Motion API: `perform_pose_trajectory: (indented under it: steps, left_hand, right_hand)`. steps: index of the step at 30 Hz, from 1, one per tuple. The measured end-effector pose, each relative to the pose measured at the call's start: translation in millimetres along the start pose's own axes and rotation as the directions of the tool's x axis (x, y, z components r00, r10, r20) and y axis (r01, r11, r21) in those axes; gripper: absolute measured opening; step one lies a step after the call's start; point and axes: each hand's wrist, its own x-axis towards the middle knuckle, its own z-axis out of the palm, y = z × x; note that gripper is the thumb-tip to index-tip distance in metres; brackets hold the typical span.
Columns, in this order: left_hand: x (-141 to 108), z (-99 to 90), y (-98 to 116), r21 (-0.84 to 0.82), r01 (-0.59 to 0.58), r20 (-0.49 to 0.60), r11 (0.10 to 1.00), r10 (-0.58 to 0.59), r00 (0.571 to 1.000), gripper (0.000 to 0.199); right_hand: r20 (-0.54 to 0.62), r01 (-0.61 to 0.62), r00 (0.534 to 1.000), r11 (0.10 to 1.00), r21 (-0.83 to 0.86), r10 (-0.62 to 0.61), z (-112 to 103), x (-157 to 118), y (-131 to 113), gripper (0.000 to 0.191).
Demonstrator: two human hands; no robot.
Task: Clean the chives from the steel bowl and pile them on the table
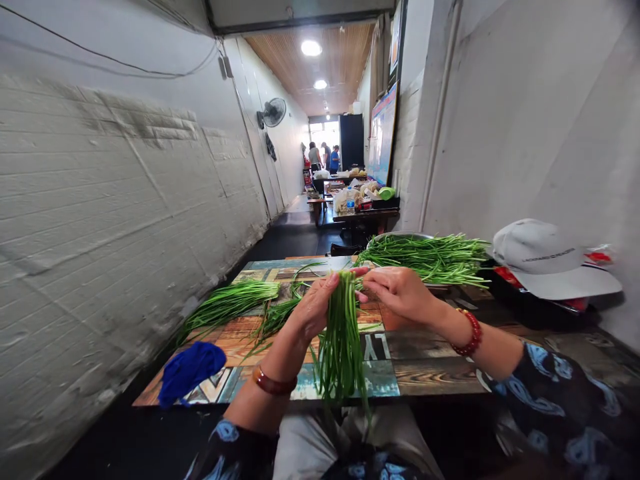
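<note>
A bunch of garlic chives (344,333) hangs from my left hand (315,303), its pale stem ends up and its green leaves drooping past the table's front edge. The thumb and fingers of that hand close around the upper stems. My right hand (400,290) is beside the stem ends, its fingers curled in a pinch; what they hold is hidden. On the table to the left lies another bundle of chives (237,300). Loose chives (280,315) are scattered just behind my left hand.
A metal basin (407,235) heaped with chives (425,257) stands at the table's back right. Beside it, a white cap (543,253) rests on a dark box. A blue cloth (193,370) lies at the front left of the patterned tabletop (435,377). Several people stand far back.
</note>
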Motion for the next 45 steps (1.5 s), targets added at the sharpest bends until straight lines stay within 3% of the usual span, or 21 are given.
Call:
perform_pose_trajectory:
  steps: [3, 7, 16, 21, 26, 30, 32, 35, 38, 41, 45]
  left_hand:
    - [2.7, 6.3, -3.2, 0.003, -0.019, -0.031, 1.0, 0.019, 0.999, 0.07]
    - [4.7, 8.1, -7.8, -0.024, -0.032, -0.062, 0.999, 0.03, 0.998, 0.07]
    - [2.8, -3.8, -14.7, 0.054, -0.095, -0.149, 0.994, 0.103, 0.983, 0.039]
    - [-3.8, -11.7, -9.5, 0.011, -0.142, -0.181, 0.99, 0.141, 0.973, 0.033]
    - [-9.6, -27.8, -5.7, -0.001, -0.123, -0.144, 0.992, 0.121, 0.982, 0.039]
    - [-13.9, -56.8, -17.0, 0.181, -0.08, -0.123, 0.98, 0.103, 0.987, 0.045]
    - [-18.6, -74.2, -28.8, 0.243, -0.1, -0.251, 0.965, 0.163, 0.954, 0.05]
    - [-31.4, -97.7, -46.8, 0.178, -0.121, -0.536, 0.977, 0.199, 0.82, 0.061]
    - [-48.8, -112.8, -59.1, 0.14, -0.102, -0.648, 0.985, 0.169, 0.743, 0.064]
    - [-64.4, -118.4, -64.6, 0.155, -0.094, -0.684, 0.983, 0.175, 0.708, 0.062]
    - [-75.0, -118.9, -67.1, 0.117, -0.134, -0.679, 0.984, 0.177, 0.712, 0.059]
  right_hand:
    - [0.016, -0.027, 1.0, 0.994, 0.106, 0.025, -0.1, 3.7, -3.1, 0.035]
    - [0.07, -0.064, 0.996, 0.994, 0.09, 0.058, -4.4, 5.0, -1.7, 0.031]
    - [0.054, -0.16, 0.986, 0.985, 0.064, 0.156, -10.3, 5.1, 1.8, 0.024]
    - [0.075, -0.11, 0.991, 0.994, 0.027, 0.108, -11.8, 6.6, 5.0, 0.024]
    - [0.117, -0.112, 0.988, 0.991, 0.069, 0.103, -12.6, 8.5, 3.1, 0.024]
    - [-0.022, -0.207, 0.978, 0.978, 0.038, 0.208, -22.6, 16.2, 4.2, 0.023]
    - [-0.125, -0.272, 0.955, 0.962, 0.004, 0.27, -30.4, 23.3, 9.5, 0.022]
    - [-0.166, -0.311, 0.94, 0.949, -0.053, 0.299, -41.1, 35.2, 20.5, 0.022]
    - [-0.145, -0.323, 0.94, 0.943, -0.083, 0.309, -48.1, 44.7, 29.9, 0.021]
    - [-0.176, -0.356, 0.925, 0.93, -0.096, 0.336, -52.7, 50.3, 37.9, 0.021]
    - [-0.214, -0.377, 0.911, 0.922, -0.085, 0.352, -58.1, 53.8, 48.5, 0.024]
